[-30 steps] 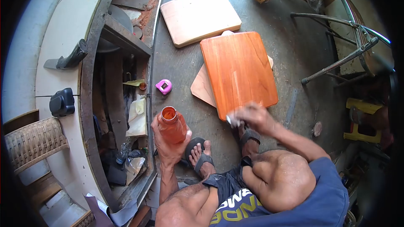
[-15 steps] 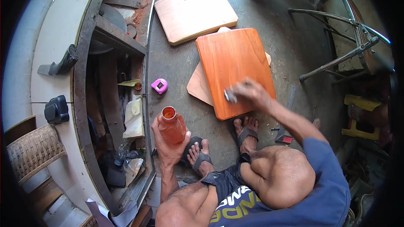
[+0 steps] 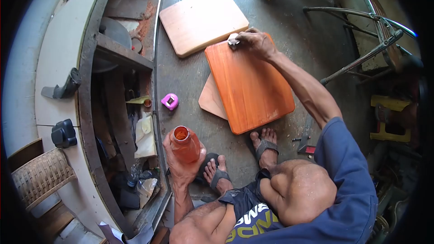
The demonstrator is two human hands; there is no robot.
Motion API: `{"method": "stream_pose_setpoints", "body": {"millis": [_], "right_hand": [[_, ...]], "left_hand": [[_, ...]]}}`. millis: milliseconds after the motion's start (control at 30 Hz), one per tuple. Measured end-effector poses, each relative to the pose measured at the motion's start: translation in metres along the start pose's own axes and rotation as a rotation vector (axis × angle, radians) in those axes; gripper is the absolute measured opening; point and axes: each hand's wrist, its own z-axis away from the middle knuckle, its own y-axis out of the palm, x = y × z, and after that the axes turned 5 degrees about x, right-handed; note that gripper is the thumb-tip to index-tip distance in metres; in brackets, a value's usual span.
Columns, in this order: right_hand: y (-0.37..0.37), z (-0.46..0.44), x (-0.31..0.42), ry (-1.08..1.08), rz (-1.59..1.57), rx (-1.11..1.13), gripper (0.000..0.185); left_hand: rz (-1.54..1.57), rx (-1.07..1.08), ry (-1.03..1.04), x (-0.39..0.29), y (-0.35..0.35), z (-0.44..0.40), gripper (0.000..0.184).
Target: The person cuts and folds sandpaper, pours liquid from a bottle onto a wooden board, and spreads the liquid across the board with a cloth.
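Note:
My left hand (image 3: 181,168) is wrapped round an open bottle (image 3: 186,148) with reddish-orange liquid inside, held upright above my foot. At the far left corner of an orange-stained wooden board (image 3: 253,88), my right hand (image 3: 257,43) pinches a small whitish wad of cloth (image 3: 233,40) against the surface. The stained board lies on top of a pale unstained board (image 3: 211,97), which sticks out on its left side. Another pale wooden board (image 3: 203,20) rests on the floor just beyond.
A pink tape measure (image 3: 170,101) lies on the floor left of the boards. Along the left runs a workbench frame (image 3: 124,49) with scraps inside. A square tool (image 3: 307,147) is near my right foot. A metal-legged chair (image 3: 361,56) stands at right, a yellow stool (image 3: 391,117) nearer.
My right hand has swept with the cloth wad from the board's near part to its far left corner. My left hand still holds the bottle; the view has shifted slightly.

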Motion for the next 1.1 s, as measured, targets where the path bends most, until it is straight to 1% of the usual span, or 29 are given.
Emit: {"method": "stream_pose_setpoints", "body": {"millis": [33,67,100,133,167,200,300,367,433,467,500,533,567,600,667,733,767,833,867,900,933,967,1033,1067,1100], "right_hand": [[0.005,0.011,-0.001,0.009,0.017,0.018,0.025],[0.007,0.022,-0.003,0.014,0.037,0.037,0.028],[0.003,0.048,0.014,0.014,0.028,0.112,0.037],[-0.001,0.076,0.032,0.025,-0.055,0.171,0.039],[0.000,0.108,0.044,-0.045,0.001,0.197,0.040],[-0.015,0.134,0.072,-0.071,-0.006,0.232,0.038],[-0.042,0.201,0.139,-0.032,-0.047,0.284,0.036],[-0.046,0.234,0.147,-0.033,-0.090,0.452,0.037],[-0.051,0.221,0.143,0.131,-0.176,0.168,0.036],[-0.063,0.185,0.143,0.149,-0.132,0.110,0.036],[-0.060,0.163,0.124,0.093,-0.052,0.022,0.034],[-0.057,0.140,0.106,0.129,0.023,0.014,0.032],[-0.053,0.115,0.085,0.110,0.018,-0.016,0.026],[-0.043,0.096,0.059,0.132,0.078,0.018,0.022],[-0.030,0.075,0.023,0.065,0.072,0.062,0.023],[-0.019,0.091,0.024,0.060,0.029,0.114,0.025],[-0.018,0.107,0.034,0.030,0.016,0.114,0.026],[-0.021,0.150,0.066,-0.005,0.001,0.108,0.028],[-0.028,0.171,0.086,0.017,-0.042,0.193,0.024],[-0.034,0.189,0.104,0.013,-0.053,0.198,0.022],[-0.040,0.202,0.126,0.045,-0.043,0.231,0.024],[-0.044,0.214,0.137,0.028,-0.024,0.224,0.026],[-0.058,0.220,0.150,0.087,-0.081,0.359,0.028],[-0.057,0.220,0.153,0.157,-0.153,0.271,0.032],[-0.055,0.212,0.149,0.161,-0.156,0.277,0.032]], "left_hand": [[0.012,-0.017,-0.033,0.001,-0.003,0.005,0.096],[0.014,-0.015,-0.051,0.001,-0.004,0.008,0.096],[0.004,-0.032,-0.033,0.000,-0.005,0.008,0.093],[-0.002,-0.050,-0.006,-0.001,-0.003,0.006,0.090],[0.007,-0.054,-0.001,0.001,-0.001,0.003,0.090],[0.006,-0.049,0.007,0.002,0.000,0.000,0.088],[-0.016,-0.026,0.050,-0.006,0.000,-0.008,0.085],[-0.042,-0.013,0.084,-0.007,0.000,-0.012,0.084],[0.072,0.027,0.049,0.005,0.003,-0.010,0.083],[0.109,0.039,0.030,0.009,0.005,-0.008,0.083],[0.113,0.062,-0.004,0.011,0.003,-0.002,0.088],[0.121,0.066,0.010,0.009,0.005,-0.010,0.091],[0.130,0.070,0.023,0.007,0.008,-0.018,0.094],[0.055,0.074,0.021,0.000,0.008,-0.014,0.094],[-0.023,0.068,0.011,-0.007,0.007,-0.008,0.093],[0.020,0.052,0.009,-0.008,0.004,-0.001,0.093],[0.039,0.040,0.003,-0.006,0.003,0.002,0.093],[0.189,0.023,-0.062,0.001,0.002,0.006,0.093],[0.234,0.027,-0.077,0.003,0.004,0.004,0.093],[0.278,0.030,-0.092,0.004,0.007,0.001,0.094],[0.119,0.017,-0.003,-0.006,0.005,-0.002,0.090],[-0.034,-0.004,0.099,-0.013,0.006,-0.009,0.086],[-0.020,0.004,0.124,-0.016,0.008,-0.020,0.088],[-0.012,0.013,0.123,-0.016,0.009,-0.022,0.090],[-0.007,0.028,0.110,-0.016,0.008,-0.020,0.092]]}}
